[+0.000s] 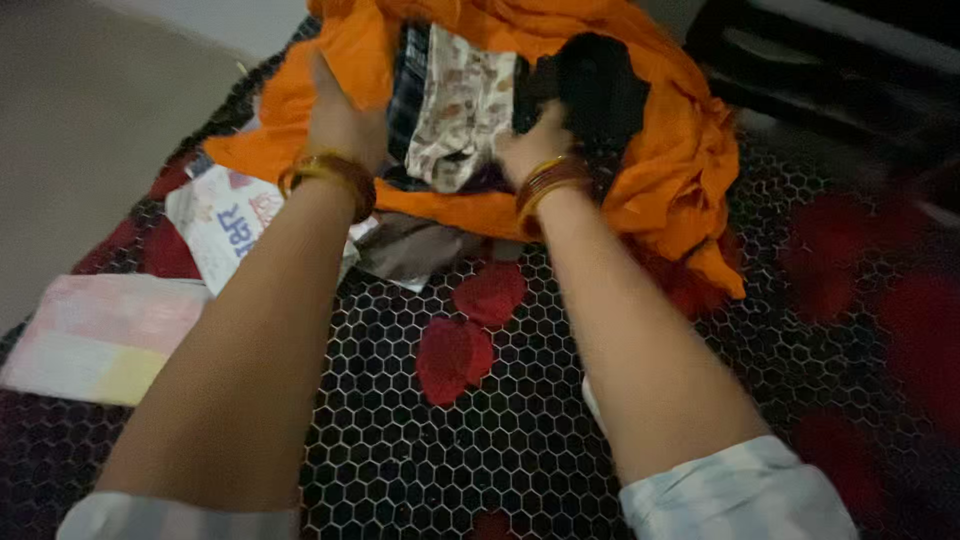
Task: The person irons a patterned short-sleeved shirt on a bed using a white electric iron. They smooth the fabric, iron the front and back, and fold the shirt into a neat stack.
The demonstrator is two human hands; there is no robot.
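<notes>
Spread across everything: a black bedspread with white honeycomb lines and red hearts. Heaped at its far end, an orange cloth wrapped around smaller clothes. Inside, a cream printed garment. Left hand flat against the orange fold, fingers open. Right hand gripping a black garment in the pile.

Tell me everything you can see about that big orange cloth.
The orange cloth is soft, plain fabric, crumpled into a loose heap on the black honeycomb-patterned bedspread. Smaller clothes, one patterned cream and one black, lie bundled in its folds. The left hand presses its inner edge; the right hand grips the black piece inside it.
</notes>
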